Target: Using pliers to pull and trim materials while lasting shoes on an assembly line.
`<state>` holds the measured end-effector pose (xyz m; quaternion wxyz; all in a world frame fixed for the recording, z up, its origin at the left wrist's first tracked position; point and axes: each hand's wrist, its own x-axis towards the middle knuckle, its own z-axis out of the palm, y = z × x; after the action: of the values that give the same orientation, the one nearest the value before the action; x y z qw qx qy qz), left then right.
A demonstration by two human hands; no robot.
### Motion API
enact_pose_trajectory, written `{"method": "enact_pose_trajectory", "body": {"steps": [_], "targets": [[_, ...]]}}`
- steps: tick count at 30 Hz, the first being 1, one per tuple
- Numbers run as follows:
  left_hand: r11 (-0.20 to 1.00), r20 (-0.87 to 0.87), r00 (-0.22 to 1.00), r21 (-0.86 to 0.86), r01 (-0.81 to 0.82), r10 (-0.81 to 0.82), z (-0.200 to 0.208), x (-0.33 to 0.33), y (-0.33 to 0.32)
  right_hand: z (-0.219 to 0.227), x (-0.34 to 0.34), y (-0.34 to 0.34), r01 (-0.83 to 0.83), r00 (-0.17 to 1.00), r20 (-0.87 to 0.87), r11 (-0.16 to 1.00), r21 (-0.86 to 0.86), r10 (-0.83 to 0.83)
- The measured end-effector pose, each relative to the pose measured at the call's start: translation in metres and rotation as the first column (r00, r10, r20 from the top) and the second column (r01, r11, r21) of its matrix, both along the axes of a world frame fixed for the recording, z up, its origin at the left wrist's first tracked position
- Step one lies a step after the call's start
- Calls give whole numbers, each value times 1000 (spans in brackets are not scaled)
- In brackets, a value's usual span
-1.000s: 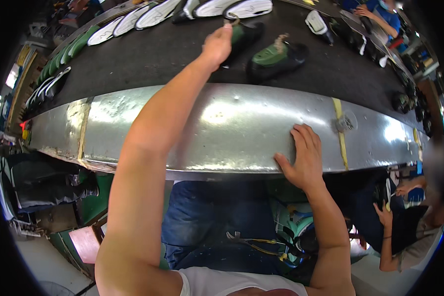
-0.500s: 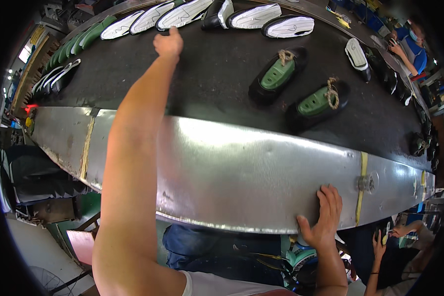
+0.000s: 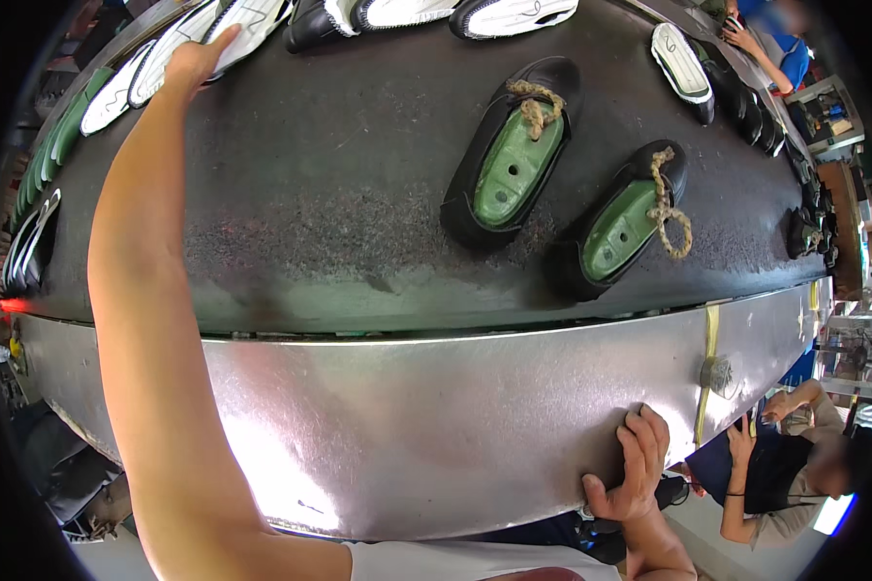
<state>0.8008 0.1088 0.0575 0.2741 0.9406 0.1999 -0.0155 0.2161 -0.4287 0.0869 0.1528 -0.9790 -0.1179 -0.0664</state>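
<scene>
My left arm reaches across to the far left, where shoes lie in a row with white undersides facing up. My left hand (image 3: 194, 64) is closed at the near end of a white-bottomed shoe (image 3: 252, 31); its thumb lies over the white underside and its fingers are mostly hidden. Beside it, another white-bottomed shoe (image 3: 170, 56) lies partly behind the hand. My right hand (image 3: 636, 470) rests on the near edge of a metal ledge (image 3: 426, 416), fingers apart, holding nothing. Two black shoes, one larger in view (image 3: 462, 208) and one nearer (image 3: 574, 266), stand upright around green lasts with rope loops.
The dark belt-like surface (image 3: 310, 194) has a worn, speckled patch. Green pieces (image 3: 58, 145) and dark shoes (image 3: 31, 237) stand along the left. More shoes line the right side. A small round container (image 3: 720, 376) sits beside yellow tape. Other people work at upper right and lower right.
The view has shifted, so the far shoes appear farther left and higher. My left hand has moved onto the white-bottomed shoe. My right hand remains on the metal ledge.
</scene>
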Motion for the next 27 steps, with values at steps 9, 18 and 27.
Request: {"method": "enact_pose_trajectory", "body": {"steps": [9, 18, 27], "targets": [[880, -30, 998, -474, 39, -61, 36, -172, -23, -3, -1, 9, -36, 990, 139, 999, 24, 33], [143, 321, 930, -944, 298, 181, 19, -616, -35, -21, -24, 13, -45, 959, 284, 996, 75, 21], [525, 23, 818, -757, 390, -575, -15, -824, -142, -47, -146, 44, -226, 968, 225, 766, 601, 110]]}}
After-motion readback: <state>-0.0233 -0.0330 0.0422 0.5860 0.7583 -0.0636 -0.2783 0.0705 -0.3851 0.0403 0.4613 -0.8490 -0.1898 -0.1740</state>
